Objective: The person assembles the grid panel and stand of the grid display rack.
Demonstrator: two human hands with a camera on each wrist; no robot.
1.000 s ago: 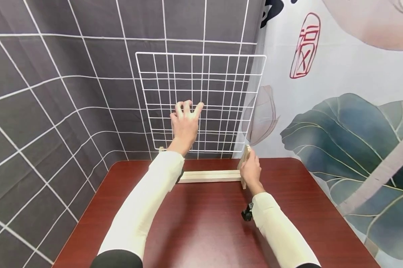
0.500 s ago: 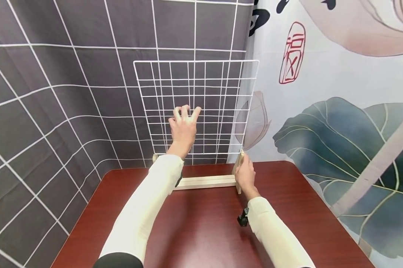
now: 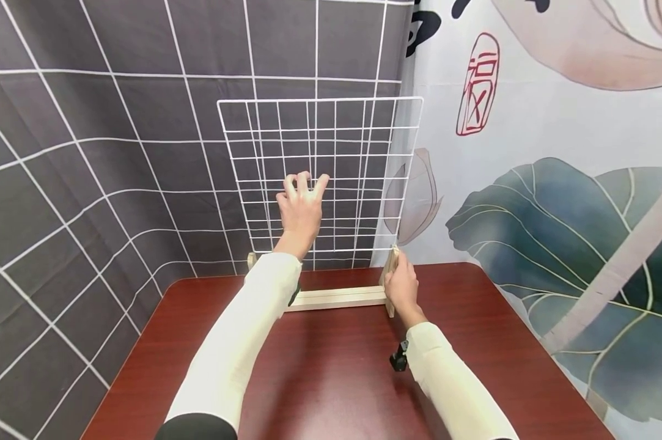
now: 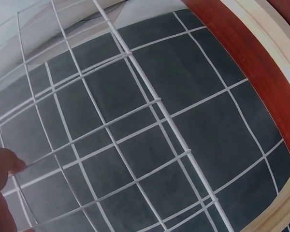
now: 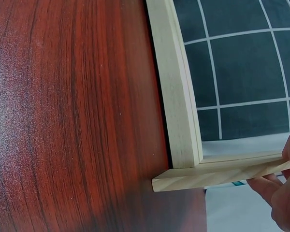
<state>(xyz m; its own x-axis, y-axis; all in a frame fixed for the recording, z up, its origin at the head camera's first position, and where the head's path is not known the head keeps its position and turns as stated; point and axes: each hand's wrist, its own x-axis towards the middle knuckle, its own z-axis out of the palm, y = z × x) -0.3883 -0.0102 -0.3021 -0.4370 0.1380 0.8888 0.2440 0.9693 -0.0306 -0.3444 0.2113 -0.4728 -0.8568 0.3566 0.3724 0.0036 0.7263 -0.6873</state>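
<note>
My left hand holds a white wire grid panel with curled fingers hooked through its lower middle. In the left wrist view, fingers grip its wires. The panel stands upright above a pale wooden stand, made of a crossbar between two side pieces. My right hand grips the right side piece, fingers round its far portion in the right wrist view. The panel's lower right corner appears at that piece's top end; contact is unclear. The left side piece is mostly hidden by my left sleeve.
The stand rests near the far edge of a reddish-brown wooden table. Behind it hangs a dark grey curtain with white grid lines. A white cloth with painted leaves hangs on the right.
The head view has swung slightly, moving the scene left and down. Both hands keep their holds on panel and side piece. Almost nothing moves in the last half second.
</note>
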